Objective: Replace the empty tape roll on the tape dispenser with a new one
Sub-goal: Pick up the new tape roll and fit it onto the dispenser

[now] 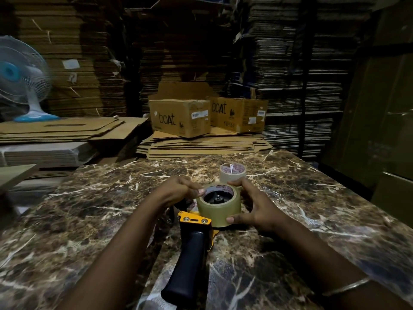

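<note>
Tape roll (219, 205) seated over dispenser (194, 222) hub, axis upright.
Roll is gripped by right hand (252, 209); rim is pinched by left hand (178, 191).

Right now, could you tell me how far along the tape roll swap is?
Mostly done: the new roll already sits over the dispenser hub. Both hands, left and right, hold it. Threading the tape looks left. A second roll stands behind.
</note>
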Available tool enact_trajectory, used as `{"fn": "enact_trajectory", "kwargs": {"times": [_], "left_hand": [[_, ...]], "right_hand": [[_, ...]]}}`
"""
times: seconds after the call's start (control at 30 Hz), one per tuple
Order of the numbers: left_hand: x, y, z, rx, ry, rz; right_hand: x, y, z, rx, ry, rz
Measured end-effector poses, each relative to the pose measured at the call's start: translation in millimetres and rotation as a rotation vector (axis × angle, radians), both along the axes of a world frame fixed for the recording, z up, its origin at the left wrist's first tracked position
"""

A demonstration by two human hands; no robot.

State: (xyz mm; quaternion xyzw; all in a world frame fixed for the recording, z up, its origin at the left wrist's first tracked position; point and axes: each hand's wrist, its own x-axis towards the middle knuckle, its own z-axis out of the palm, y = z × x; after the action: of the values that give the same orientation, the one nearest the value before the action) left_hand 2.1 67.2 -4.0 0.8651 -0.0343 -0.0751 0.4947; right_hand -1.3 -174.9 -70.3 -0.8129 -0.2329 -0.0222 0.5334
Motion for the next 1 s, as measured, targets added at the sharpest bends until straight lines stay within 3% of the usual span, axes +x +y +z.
{"fn": "enact_trajectory", "kwargs": {"times": [0.2,0.37,0.47,0.57,0.7,0.77,0.87,1.0], "left_hand": [[6,-4,-3,0.156,-0.004,-0.01],[10,-4,-6,0.178,-0.006,-0.015],[5,-2,-3,0.153,-0.016,-0.034],[-3,7,-12,0.01,-0.032,-0.034],[-11,10,-22,-0.108,-0.271,0.264],[-14,19,-25,-0.104,-0.437,0.31],[-26,43,-36,0.001,-0.6,0.151],[-44,74,-49,0.153,-0.663,-0.123]], "right_hand": [[2,-2,-1,-0.126,-0.018,-0.005],[-1,0,-1,-0.183,-0.035,-0.031],[-3,1,-1,-0.19,-0.04,-0.048],[-6,2,-1,-0.2,-0.059,-0.061],[-5,2,-2,-0.208,-0.073,-0.067],[-5,2,-2,-0.206,-0.067,-0.073],[-4,3,-3,-0.207,-0.067,-0.083],[-3,4,-3,-0.201,-0.066,-0.083]]}}
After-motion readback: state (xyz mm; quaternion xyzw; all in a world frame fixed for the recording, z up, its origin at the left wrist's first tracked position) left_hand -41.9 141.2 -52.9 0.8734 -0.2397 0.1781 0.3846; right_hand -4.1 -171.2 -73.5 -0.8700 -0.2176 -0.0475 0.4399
